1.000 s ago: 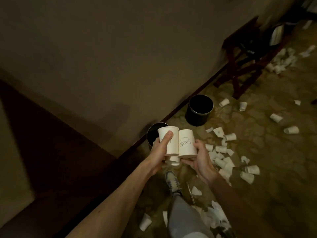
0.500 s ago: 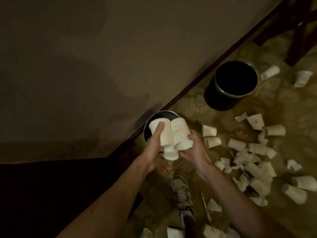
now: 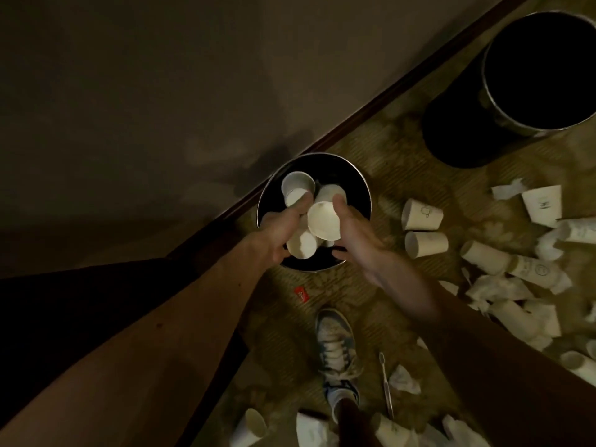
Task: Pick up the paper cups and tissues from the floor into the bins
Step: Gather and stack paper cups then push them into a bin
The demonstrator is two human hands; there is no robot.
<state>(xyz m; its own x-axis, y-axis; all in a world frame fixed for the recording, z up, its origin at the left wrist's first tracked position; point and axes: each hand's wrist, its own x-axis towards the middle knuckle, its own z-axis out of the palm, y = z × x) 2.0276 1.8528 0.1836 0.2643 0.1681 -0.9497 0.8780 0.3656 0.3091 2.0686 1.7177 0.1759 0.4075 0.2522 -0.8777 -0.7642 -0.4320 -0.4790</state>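
Note:
Both hands are over the small black bin (image 3: 362,191) by the wall. My left hand (image 3: 279,235) holds white paper cups (image 3: 297,188) tipped over the bin's mouth, with another cup (image 3: 301,246) under its fingers. Beside it, my right hand (image 3: 358,240) grips a paper cup (image 3: 323,220) whose base faces me. The cups touch each other above the bin's dark inside. More paper cups (image 3: 422,215) and crumpled tissues (image 3: 493,287) lie on the carpet to the right.
A larger black bin (image 3: 458,137) stands at the upper right near the dark skirting board (image 3: 371,101). My shoe (image 3: 337,343) is below the hands. A small red wrapper (image 3: 301,294) and a thin stick (image 3: 386,385) lie on the carpet. More cups (image 3: 251,427) sit along the bottom edge.
I have leaned in over the small bin. Both hands have lowered and tipped the cups from upright to mouth-down above its opening.

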